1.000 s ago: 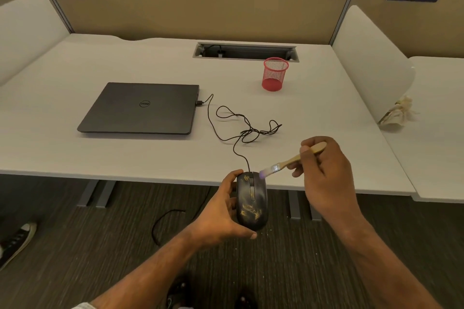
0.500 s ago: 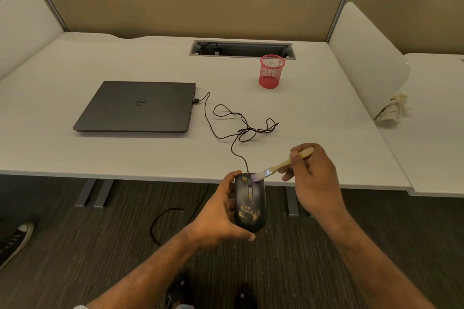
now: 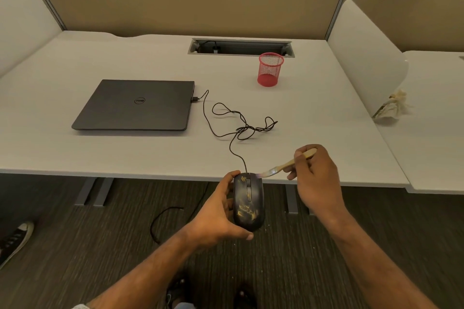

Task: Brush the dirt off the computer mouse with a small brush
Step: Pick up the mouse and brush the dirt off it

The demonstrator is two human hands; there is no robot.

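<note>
A black wired computer mouse [image 3: 248, 200] with yellowish dirt on its back and left button is held in the air just off the desk's front edge. My left hand [image 3: 218, 216] grips it from the left side and underneath. My right hand [image 3: 315, 178] holds a small wooden-handled brush [image 3: 283, 165] with pale bristles. The bristle tip touches the mouse's front right corner. The mouse cable [image 3: 233, 128] runs in loose loops across the desk to the laptop.
A closed dark laptop [image 3: 135, 105] lies on the white desk [image 3: 75, 153] at left. A red mesh pen cup [image 3: 270, 69] stands behind, near a cable slot [image 3: 241, 46]. Crumpled paper [image 3: 391, 108] sits at the right divider. A shoe [image 3: 15, 238] and loose cable [image 3: 163, 221] lie on the carpet.
The brush tip has come down from just right of the mouse onto its front right corner. My left hand keeps the mouse in the same grip.
</note>
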